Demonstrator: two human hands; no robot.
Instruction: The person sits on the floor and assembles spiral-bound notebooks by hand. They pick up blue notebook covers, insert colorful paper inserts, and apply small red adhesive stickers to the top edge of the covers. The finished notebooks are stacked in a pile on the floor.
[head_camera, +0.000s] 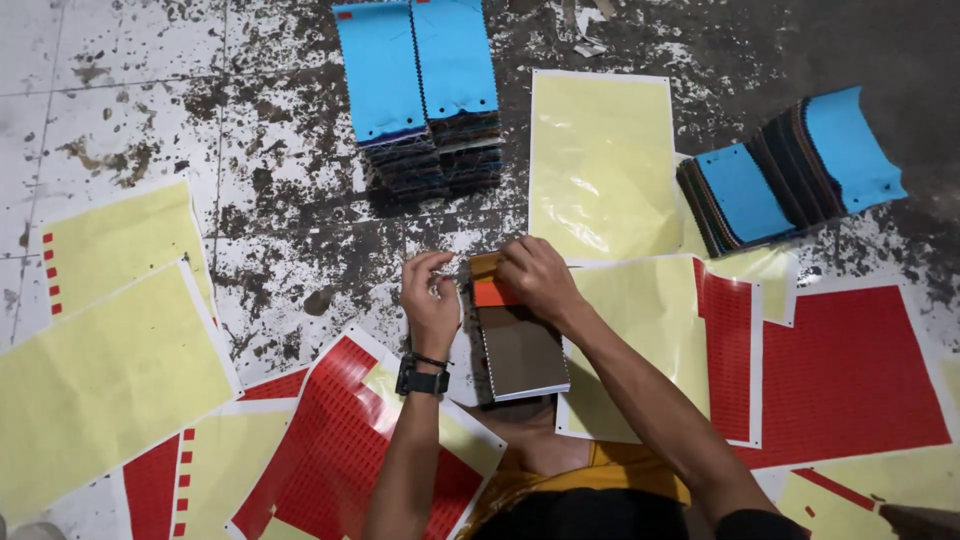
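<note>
A thick stack of fabric swatches (520, 350), brown on top with a zigzag-cut edge, rests on my lap over the floor. My right hand (535, 278) presses an orange-red sticker strip (492, 292) onto the stack's far end. My left hand (430, 298), with a black watch at the wrist, pinches the stack's left far corner beside the strip. Both arms reach forward from the bottom of the head view.
Two swatch stacks with blue tops (418, 80) lie at the far centre, another fanned blue-topped stack (790, 170) at the right. Yellow backing sheets (600, 160) and red sticker sheets (845, 375) cover the stained tiled floor (280, 200) on both sides.
</note>
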